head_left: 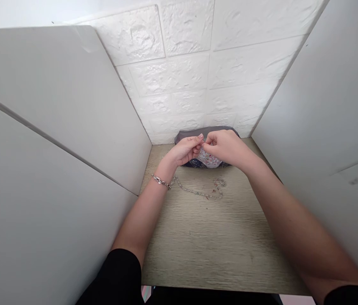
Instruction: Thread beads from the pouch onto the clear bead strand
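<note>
Left panel [112, 97]: left of the fingers
Left hand [187, 151]: pinched; anything held too small to tell
Bead strand [194, 192]: lying bodyward of the fingers
Tabletop [204, 237]: room from strand to front edge
Pouch of beads [198, 133]: just beyond the fingers
Right hand [226, 145]: likewise pinched, contents unclear
Right panel [321, 97]: right of the fingers

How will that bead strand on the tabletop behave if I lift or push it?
The bead strand will probably hang limp, since it lies in loose curves. It looks light, its beads being small. Those beads seem roundish, so they may roll slightly.
</note>
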`<state>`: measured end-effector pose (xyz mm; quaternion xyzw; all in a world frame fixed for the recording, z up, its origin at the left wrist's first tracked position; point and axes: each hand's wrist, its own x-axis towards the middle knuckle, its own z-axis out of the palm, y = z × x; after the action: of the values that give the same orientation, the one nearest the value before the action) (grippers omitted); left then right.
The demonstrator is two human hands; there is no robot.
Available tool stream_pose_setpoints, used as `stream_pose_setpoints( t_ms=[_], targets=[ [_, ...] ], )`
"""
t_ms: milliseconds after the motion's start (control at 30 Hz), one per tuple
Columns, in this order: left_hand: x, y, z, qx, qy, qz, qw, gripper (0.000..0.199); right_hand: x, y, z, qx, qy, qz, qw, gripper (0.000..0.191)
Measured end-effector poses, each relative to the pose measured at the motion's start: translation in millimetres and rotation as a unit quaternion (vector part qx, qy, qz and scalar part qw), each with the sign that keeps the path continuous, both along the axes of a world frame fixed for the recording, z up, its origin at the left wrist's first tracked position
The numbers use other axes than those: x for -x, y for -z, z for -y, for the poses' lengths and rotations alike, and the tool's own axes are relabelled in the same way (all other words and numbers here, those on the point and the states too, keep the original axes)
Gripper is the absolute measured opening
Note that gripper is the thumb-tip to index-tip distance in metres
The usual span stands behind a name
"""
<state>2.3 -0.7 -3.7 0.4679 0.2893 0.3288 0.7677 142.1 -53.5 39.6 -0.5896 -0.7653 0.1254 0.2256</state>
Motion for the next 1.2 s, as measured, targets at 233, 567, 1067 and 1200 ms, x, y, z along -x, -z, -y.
stream_pose_setpoints(
  t_ms=[233,567,1067,1200],
  targets=[
    [0.3,-2.0,1.3,-0.019,0.002,-0.004,1.0,0.025,3.5,1.4,0.0,-0.039,0.009,0.038,0.998,0.029],
    [-2.0,-7.9,2.6,-0.019,-0.045,-0.017,0.999,0.026,8.5,7.9,3.2,-0.102,0.069,0.098,0.988,0.036],
    [-5.7,-7.8,3.3,-0.036,-0.076,0.03,0.996,0.025,5.8,3.0,0.2,-0.091,0.047,0.029,0.994,0.03],
    [-8.4,-9.8,4.7,-0.037,-0.096,0.028,0.994,0.025,4.3,2.9,0.0,-0.093,0.035,0.022,0.995,0.029]
  ],
)
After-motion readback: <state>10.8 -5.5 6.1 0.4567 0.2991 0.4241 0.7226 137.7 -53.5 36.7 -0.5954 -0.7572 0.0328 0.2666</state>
